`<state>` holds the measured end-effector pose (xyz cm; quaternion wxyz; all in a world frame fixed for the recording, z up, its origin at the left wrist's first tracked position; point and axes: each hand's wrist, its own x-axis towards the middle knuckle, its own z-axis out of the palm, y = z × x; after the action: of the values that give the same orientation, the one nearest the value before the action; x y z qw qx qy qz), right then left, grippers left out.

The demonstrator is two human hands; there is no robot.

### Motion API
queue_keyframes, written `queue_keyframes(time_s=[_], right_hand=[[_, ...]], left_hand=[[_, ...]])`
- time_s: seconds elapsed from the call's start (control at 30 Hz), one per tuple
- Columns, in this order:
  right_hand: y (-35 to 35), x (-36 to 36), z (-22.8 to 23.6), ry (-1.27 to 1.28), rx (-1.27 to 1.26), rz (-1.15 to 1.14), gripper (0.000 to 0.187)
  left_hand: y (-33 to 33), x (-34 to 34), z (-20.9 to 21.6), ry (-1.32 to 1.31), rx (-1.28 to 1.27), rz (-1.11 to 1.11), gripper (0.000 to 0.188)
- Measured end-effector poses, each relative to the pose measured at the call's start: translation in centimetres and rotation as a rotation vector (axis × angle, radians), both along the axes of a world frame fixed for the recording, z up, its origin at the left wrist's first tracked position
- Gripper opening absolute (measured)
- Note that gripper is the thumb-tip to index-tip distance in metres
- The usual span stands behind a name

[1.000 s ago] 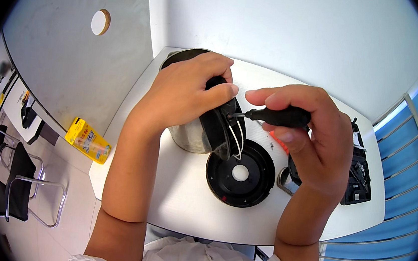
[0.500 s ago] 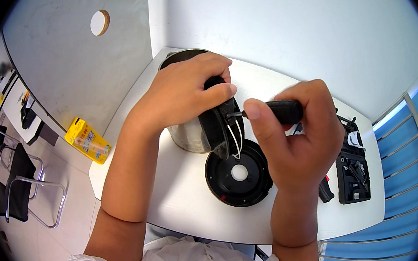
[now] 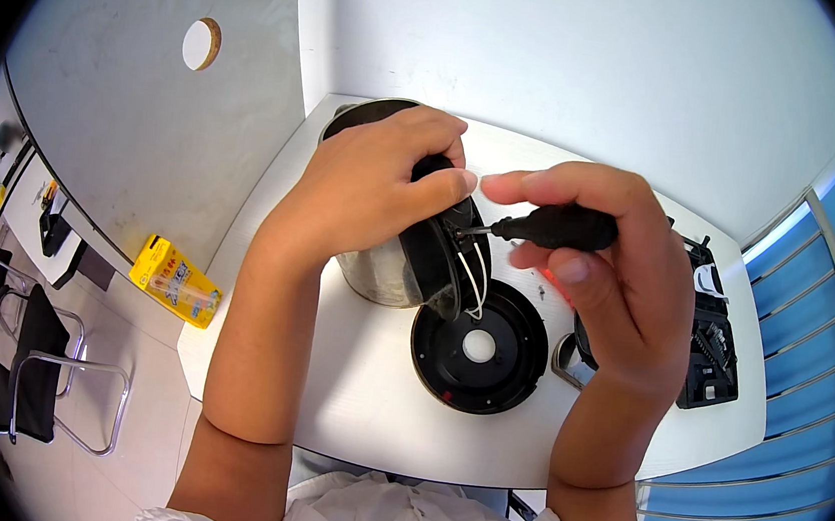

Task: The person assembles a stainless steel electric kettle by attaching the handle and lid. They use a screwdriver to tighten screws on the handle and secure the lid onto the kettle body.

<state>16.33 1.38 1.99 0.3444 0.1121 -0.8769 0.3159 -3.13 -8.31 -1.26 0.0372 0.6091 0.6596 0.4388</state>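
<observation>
A metal kettle with black plastic parts lies tilted on the table, its dark underside toward the right. My left hand is closed around its black handle and steadies it. In my right hand is a black-handled screwdriver, held loosely with the index finger and thumb off the handle's sides. Its metal tip meets the kettle's underside; the exact contact is too small to see. White wires loop out of the underside, down to a round black base cover with a central hole.
A black tool case stands open at the right, partly behind my right hand. Small bits lie near the base cover. A yellow package sits at the left table edge. Metal railings run along the right; a chair stands far left.
My right hand has loosened its fingers on the screwdriver and turned, with the index finger lifting away and the thumb dropping. The left hand and kettle stay almost still.
</observation>
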Motion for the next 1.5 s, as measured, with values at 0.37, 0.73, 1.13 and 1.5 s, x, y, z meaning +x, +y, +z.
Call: queue_keyframes(time_s=[0.37, 0.73, 1.13, 1.5], right_hand=[[-0.9, -1.2, -1.6, 0.254, 0.216, -0.510, 0.024], [0.6, -0.9, -1.1, 0.070, -0.197, 0.234, 0.030], [-0.9, -1.2, -1.5, 0.259, 0.134, -0.289, 0.024], [-0.4, -2.3, -1.8, 0.167, -0.161, 0.131, 0.019]], left_hand=[[-0.1, 0.4, 0.4, -0.040, -0.066, 0.033, 0.019], [0.1, 0.1, 0.3, -0.021, -0.077, 0.007, 0.028], [0.1, 0.2, 0.0, -0.028, -0.028, 0.020, 0.019], [0.1, -0.1, -0.5, 0.007, 0.045, 0.013, 0.030]])
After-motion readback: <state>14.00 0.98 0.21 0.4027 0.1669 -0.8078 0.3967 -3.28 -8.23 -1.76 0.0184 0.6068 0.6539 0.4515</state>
